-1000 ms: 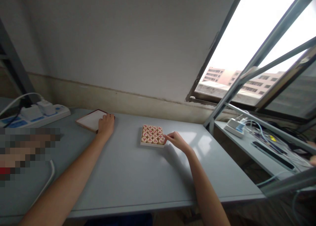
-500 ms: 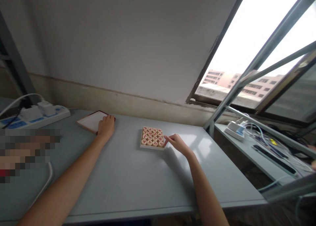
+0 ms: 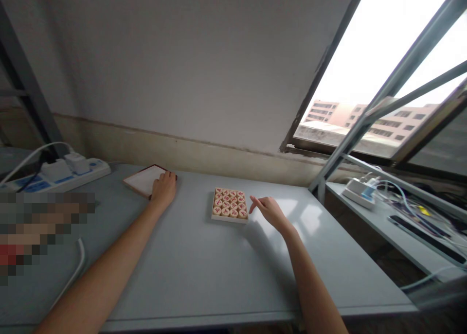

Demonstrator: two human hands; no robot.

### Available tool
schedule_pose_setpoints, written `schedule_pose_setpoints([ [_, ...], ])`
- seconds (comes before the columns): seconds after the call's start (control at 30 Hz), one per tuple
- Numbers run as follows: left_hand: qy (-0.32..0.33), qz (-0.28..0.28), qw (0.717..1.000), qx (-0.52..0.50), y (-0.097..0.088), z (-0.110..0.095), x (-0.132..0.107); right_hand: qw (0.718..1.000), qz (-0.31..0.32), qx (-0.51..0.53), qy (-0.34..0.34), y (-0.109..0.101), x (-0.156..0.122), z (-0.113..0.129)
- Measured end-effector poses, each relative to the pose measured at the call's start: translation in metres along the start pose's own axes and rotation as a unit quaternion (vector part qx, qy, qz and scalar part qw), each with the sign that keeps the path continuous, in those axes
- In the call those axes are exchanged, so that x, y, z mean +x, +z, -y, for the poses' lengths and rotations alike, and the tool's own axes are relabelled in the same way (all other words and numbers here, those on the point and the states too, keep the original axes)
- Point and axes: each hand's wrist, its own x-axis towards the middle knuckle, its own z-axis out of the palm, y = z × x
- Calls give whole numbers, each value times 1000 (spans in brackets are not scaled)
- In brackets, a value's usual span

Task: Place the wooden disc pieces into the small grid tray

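A small square wooden tray filled with several round pale game discs marked in red lies on the grey table. My right hand hovers just right of the tray, index finger stretched toward its right edge, holding nothing. Further left, my left hand rests palm down with fingers curled over the near right edge of a flat white board with a reddish-brown frame.
A white power strip with plugs and cables sits at the far left. To the right stands a second grey table carrying a charger and wires. A slanted window frame rises above it. A white cable runs along the left.
My right hand has drawn slightly back from the tray's right edge, the index finger now pointing at it rather than touching. The left hand stays on the board. The view shifted a little.
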Motion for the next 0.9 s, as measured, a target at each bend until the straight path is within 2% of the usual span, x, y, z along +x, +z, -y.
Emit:
schedule_pose_setpoints([
  [0.37, -4, 7, 1000, 0, 0, -2, 0, 999, 22, -31, -27, 3, -2, 0],
  [0.67, 8, 13, 1000, 21, 1, -5, -1, 999, 8, -28, -28, 0, -1, -6],
  [0.9, 10, 20, 1000, 22, -1, -6, -2, 998, 10, 6, -58, -1, -2, 3],
])
